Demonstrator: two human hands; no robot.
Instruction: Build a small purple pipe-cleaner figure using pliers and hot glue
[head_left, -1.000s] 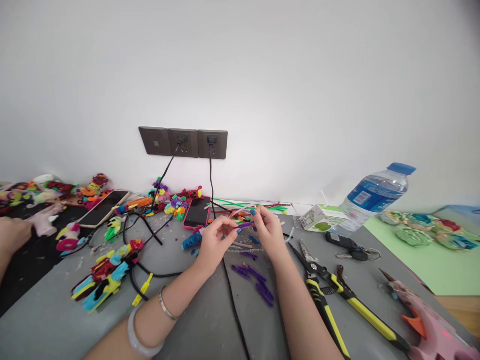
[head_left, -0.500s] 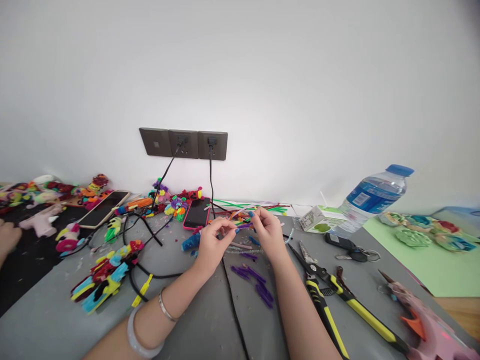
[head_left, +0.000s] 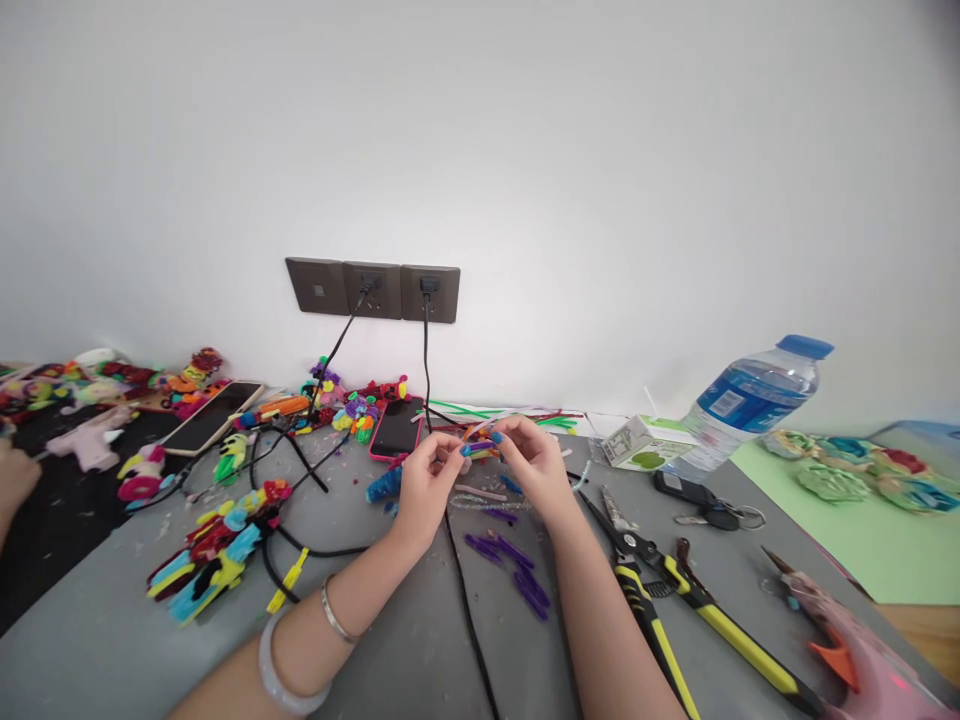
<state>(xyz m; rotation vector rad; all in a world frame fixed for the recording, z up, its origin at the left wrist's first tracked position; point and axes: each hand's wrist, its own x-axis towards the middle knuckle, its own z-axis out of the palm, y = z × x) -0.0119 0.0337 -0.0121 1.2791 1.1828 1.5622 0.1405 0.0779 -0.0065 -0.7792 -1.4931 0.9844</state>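
Soft light makes the wall above the fingers bright. Far right of them, the bottle looks stretched and slanted.

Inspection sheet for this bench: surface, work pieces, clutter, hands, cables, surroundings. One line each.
Surface: grey tabletop, small debris scattered.
Work pieces: loose purple strips between the forearms; blue fuzzy piece beside the left hand.
Clutter: yellow-black cutters, blades apart; pink glue gun; keys, drink carton, water bottle, pink-edged phone.
Hands: left and right hand close together, fingers at a thin purple piece; exact grip too small to tell.
Cables: black cable runs from a wall socket down between the forearms.
Surroundings: white wall; another person's hand, far left.
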